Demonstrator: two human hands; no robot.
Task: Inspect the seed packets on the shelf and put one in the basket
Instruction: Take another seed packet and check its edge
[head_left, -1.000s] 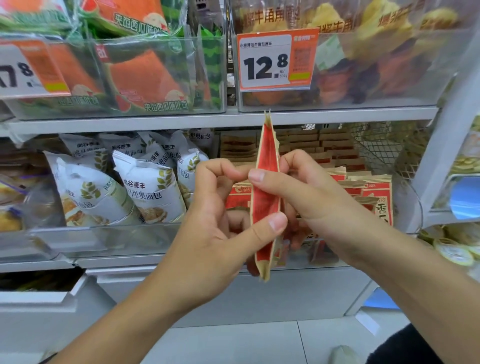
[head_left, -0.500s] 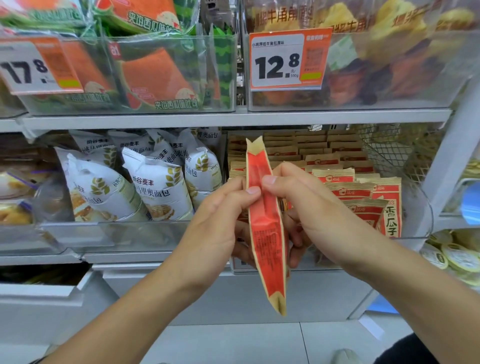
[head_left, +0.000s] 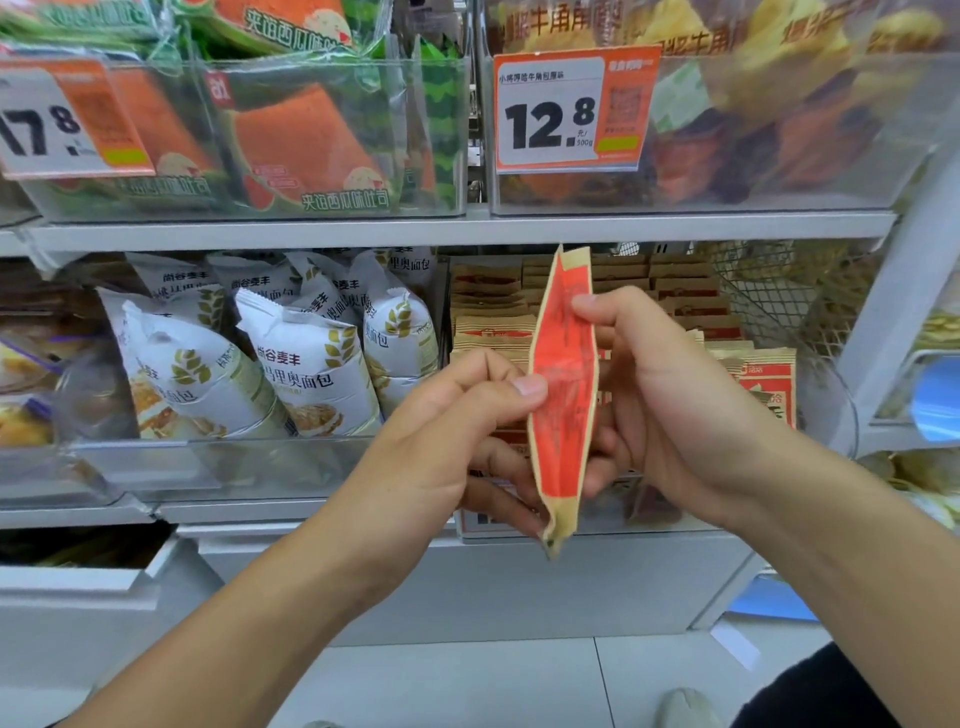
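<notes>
Both hands hold one red seed packet edge-on in front of the shelf.
White bread bags sit in the left bin; left hand pinches the seed packet with thumb on its near face, fingers behind; right hand grips its right edge, fingertips on top; more seed packets stacked on the shelf behind.

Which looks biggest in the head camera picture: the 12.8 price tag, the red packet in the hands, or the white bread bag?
1. White bread bag
2. 12.8 price tag and red packet: too alike, since the packet is edge-on and nearer the camera.
</notes>
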